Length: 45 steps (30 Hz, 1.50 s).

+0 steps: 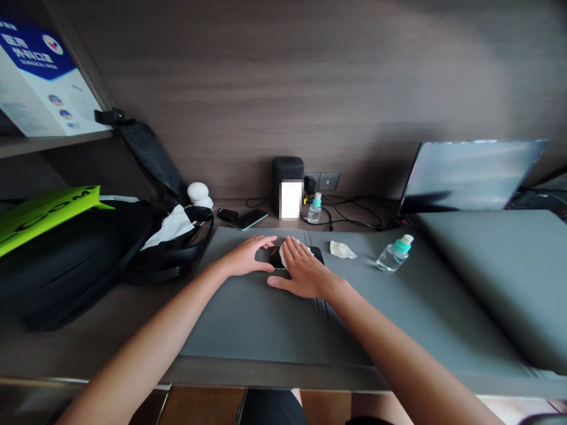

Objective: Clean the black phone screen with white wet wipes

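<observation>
A black phone [275, 257] lies flat on the grey desk mat [248, 319] in the middle of the desk. My left hand [245, 257] rests at its left end, fingers curved against the edge. My right hand [301, 270] lies flat over the phone with the fingers together, pressing a white wipe [283, 260] onto the screen; most of the wipe is hidden beneath the palm. A crumpled white wipe [342, 250] lies on the mat to the right. Further right, a small clear bottle with a teal cap [394, 254] lies tilted on the mat.
A black bag [88, 260] with white paper in it fills the left side, a green bag [39, 215] on top. At the back stand a black speaker [287, 177], a second phone [248, 219], a small spray bottle [315, 209] and cables. A monitor [469, 174] stands at right.
</observation>
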{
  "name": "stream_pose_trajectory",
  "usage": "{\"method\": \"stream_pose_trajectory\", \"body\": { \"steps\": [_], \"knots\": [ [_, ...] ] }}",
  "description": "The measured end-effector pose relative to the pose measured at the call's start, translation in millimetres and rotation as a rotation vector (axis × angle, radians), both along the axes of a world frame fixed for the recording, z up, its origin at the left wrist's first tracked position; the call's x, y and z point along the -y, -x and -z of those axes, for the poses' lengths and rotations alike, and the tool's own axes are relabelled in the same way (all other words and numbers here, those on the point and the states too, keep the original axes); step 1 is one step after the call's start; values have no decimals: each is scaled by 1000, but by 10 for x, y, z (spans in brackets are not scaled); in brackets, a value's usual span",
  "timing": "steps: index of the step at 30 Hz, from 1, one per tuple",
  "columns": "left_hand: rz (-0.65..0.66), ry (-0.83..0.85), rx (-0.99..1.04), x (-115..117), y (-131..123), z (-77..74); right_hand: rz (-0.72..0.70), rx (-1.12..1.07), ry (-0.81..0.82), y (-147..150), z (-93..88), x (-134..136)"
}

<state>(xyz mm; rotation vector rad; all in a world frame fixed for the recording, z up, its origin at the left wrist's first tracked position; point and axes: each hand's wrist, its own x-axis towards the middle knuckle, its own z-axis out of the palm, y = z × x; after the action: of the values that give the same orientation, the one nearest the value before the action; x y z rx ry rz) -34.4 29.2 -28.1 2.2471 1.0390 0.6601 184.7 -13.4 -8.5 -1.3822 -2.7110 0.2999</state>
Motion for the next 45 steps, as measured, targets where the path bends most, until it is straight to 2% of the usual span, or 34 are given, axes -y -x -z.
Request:
{"method": "stream_pose_trajectory", "body": {
  "steps": [4,7,13,16,19,23,28,33,36,38,41,45],
  "knots": [
    [-3,-21,-39,20,0,-22,69,34,11,-306,10,67],
    [-9,-24,-44,28,-6,-40,86,64,-14,-393,3,192],
    [3,-12,-18,-5,-15,2,-25,35,-18,-101,-28,353],
    [13,-19,-3,-18,-16,16,-80,-1,0,94,-22,246],
    [33,-30,-6,-6,-14,-6,-65,-17,10,155,-13,82],
    [2,-9,-18,21,-13,-40,0,-1,3,-38,-1,17],
    [-5,-18,-29,15,-20,-44,80,48,8,-273,-13,251],
    [10,-23,-6,-12,-19,-18,15,22,20,37,-29,369],
    [16,-30,-15,-8,-18,-8,-43,-7,29,253,-35,258],
    [31,-31,-17,0,-17,-13,-48,-13,28,271,-41,153],
    [24,-27,-31,18,-19,-36,-4,20,23,84,-47,64],
    [-12,-15,-61,33,-21,-60,110,74,1,-300,-33,171]
  ]
}}
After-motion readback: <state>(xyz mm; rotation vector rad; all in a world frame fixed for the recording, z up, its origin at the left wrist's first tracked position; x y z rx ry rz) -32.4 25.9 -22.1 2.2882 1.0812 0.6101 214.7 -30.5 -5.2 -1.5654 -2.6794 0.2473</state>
